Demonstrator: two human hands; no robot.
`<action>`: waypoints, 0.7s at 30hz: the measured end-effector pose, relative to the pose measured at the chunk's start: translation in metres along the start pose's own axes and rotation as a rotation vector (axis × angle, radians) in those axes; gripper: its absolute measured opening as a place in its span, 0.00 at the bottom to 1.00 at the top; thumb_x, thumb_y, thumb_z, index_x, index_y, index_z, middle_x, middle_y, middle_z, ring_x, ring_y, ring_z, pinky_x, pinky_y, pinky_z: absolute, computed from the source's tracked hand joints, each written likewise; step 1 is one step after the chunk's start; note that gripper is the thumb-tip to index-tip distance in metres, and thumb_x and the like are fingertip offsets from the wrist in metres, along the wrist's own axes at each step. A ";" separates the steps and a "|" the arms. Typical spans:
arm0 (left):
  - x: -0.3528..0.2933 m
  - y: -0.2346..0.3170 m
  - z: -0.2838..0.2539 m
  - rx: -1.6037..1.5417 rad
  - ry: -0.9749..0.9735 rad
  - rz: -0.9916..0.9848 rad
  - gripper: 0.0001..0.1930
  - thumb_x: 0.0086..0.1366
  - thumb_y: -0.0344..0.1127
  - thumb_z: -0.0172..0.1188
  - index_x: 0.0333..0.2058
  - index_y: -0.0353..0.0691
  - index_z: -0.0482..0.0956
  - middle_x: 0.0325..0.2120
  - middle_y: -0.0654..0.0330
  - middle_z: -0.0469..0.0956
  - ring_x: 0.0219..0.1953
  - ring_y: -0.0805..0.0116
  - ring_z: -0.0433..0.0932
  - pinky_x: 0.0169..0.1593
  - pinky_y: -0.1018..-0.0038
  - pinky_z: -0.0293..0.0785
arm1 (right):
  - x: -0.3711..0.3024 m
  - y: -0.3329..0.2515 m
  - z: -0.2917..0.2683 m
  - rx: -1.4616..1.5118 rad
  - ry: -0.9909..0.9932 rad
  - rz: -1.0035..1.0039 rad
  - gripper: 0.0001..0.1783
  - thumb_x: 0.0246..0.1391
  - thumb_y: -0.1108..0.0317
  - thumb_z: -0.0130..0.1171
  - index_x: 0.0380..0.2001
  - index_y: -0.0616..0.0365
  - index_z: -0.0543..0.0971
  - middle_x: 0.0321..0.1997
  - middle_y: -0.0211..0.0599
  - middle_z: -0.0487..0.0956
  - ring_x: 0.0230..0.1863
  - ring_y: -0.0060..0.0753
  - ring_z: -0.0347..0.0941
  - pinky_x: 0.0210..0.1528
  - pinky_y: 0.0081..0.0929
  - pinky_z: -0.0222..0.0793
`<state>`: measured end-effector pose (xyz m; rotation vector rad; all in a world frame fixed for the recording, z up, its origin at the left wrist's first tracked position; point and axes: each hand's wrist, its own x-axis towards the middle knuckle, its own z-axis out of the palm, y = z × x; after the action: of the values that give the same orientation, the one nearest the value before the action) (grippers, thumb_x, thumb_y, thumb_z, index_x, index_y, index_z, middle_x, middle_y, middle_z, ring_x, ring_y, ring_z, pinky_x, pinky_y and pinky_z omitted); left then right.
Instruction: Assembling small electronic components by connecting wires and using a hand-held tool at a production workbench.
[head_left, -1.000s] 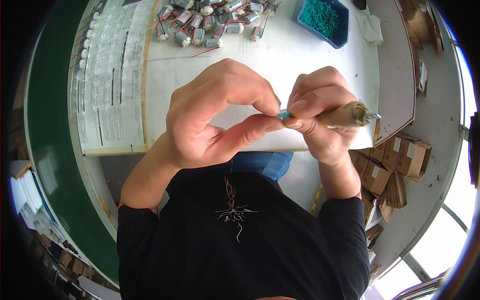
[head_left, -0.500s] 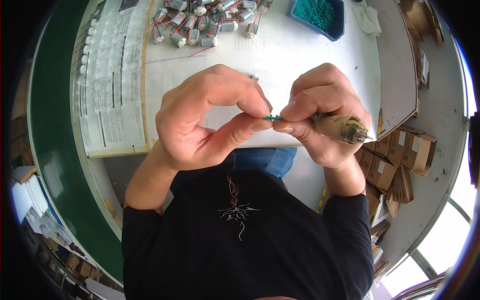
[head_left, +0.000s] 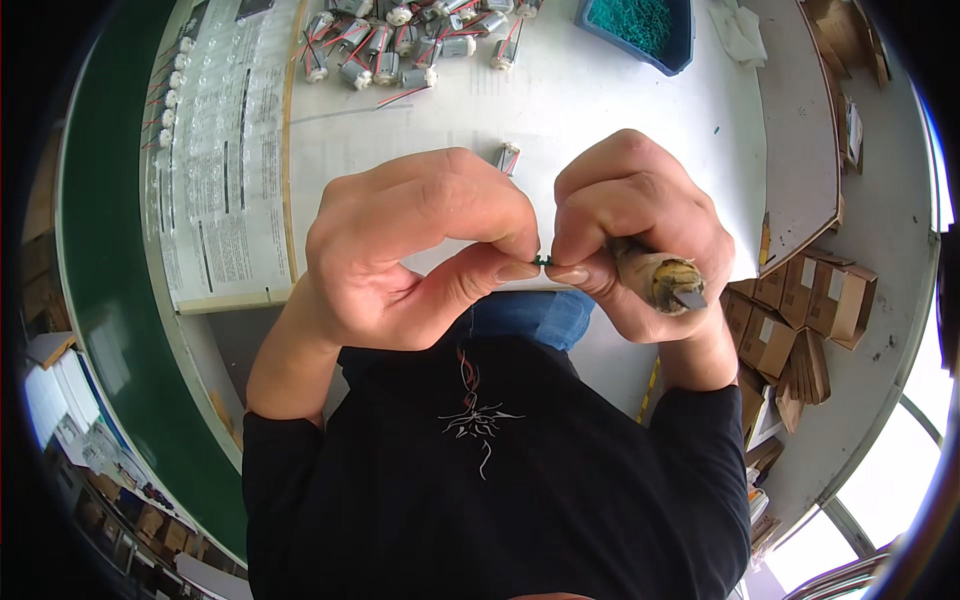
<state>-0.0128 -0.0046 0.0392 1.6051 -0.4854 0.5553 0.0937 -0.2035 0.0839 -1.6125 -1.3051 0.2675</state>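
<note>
Above the table's front edge, my left hand [head_left: 420, 240] pinches a tiny green plastic piece [head_left: 542, 262] between thumb and forefinger. The thumb and forefinger of my right hand [head_left: 640, 215] close on the other end of that piece, so the fingertips almost meet and hide most of it. Tucked in the same right hand is a tape-wrapped tool [head_left: 665, 280] with a flat metal tip pointing out toward the lower right. Behind the fingers a small motor [head_left: 508, 158] with red wires lies on the white table [head_left: 400, 135].
A heap of small motors [head_left: 405, 45] with wires lies at the far left. Green pieces fill a blue bin [head_left: 690, 60] at the far right, beside a white cloth [head_left: 738, 35]. Printed sheets [head_left: 230, 200] cover the left side, and cardboard boxes [head_left: 835, 305] stand right.
Both hands have come slightly nearer to me, still pinching the green piece. The right hand and its tool have turned a little, and the motor behind the fingers shows more.
</note>
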 end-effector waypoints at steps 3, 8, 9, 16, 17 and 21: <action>0.000 -0.003 -0.003 -0.009 -0.065 0.011 0.08 0.63 0.22 0.71 0.38 0.31 0.80 0.32 0.50 0.83 0.33 0.63 0.83 0.36 0.73 0.78 | -0.001 0.003 -0.001 0.053 -0.026 0.012 0.14 0.49 0.65 0.80 0.31 0.59 0.83 0.35 0.37 0.81 0.35 0.33 0.78 0.34 0.27 0.72; 0.000 -0.002 0.006 -0.067 0.031 -0.052 0.11 0.59 0.20 0.72 0.39 0.32 0.81 0.31 0.55 0.84 0.33 0.64 0.84 0.38 0.73 0.79 | -0.004 0.012 0.005 0.157 0.117 -0.004 0.13 0.53 0.66 0.78 0.34 0.60 0.84 0.36 0.38 0.82 0.33 0.30 0.77 0.33 0.26 0.72; -0.001 -0.003 0.010 -0.083 0.103 -0.085 0.12 0.58 0.20 0.72 0.39 0.33 0.82 0.30 0.57 0.84 0.33 0.65 0.84 0.39 0.73 0.79 | -0.004 0.012 0.006 0.157 0.116 -0.006 0.13 0.53 0.66 0.78 0.34 0.60 0.84 0.36 0.38 0.82 0.33 0.30 0.77 0.33 0.26 0.72; -0.023 -0.033 0.024 0.593 0.068 -0.271 0.24 0.55 0.32 0.78 0.49 0.38 0.78 0.39 0.58 0.83 0.42 0.60 0.81 0.50 0.65 0.75 | 0.005 0.025 -0.015 0.186 0.239 0.459 0.07 0.58 0.74 0.74 0.39 0.62 0.87 0.36 0.34 0.85 0.36 0.22 0.79 0.37 0.23 0.75; -0.025 -0.039 0.025 0.824 0.017 -0.290 0.26 0.53 0.34 0.79 0.50 0.40 0.78 0.38 0.60 0.83 0.40 0.60 0.80 0.49 0.64 0.75 | 0.006 0.030 -0.018 0.186 0.234 0.458 0.07 0.58 0.74 0.74 0.39 0.62 0.87 0.36 0.34 0.85 0.36 0.22 0.79 0.37 0.23 0.75; -0.018 -0.050 0.012 0.731 -0.099 -0.319 0.28 0.52 0.35 0.79 0.51 0.44 0.78 0.37 0.63 0.84 0.41 0.59 0.79 0.50 0.61 0.74 | 0.008 0.056 -0.022 -0.046 -0.100 0.520 0.05 0.61 0.76 0.70 0.40 0.62 0.86 0.38 0.30 0.84 0.34 0.18 0.76 0.37 0.21 0.72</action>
<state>0.0041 -0.0118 -0.0125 2.3611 -0.0786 0.4298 0.1458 -0.2040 0.0537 -1.9822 -0.9478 0.6440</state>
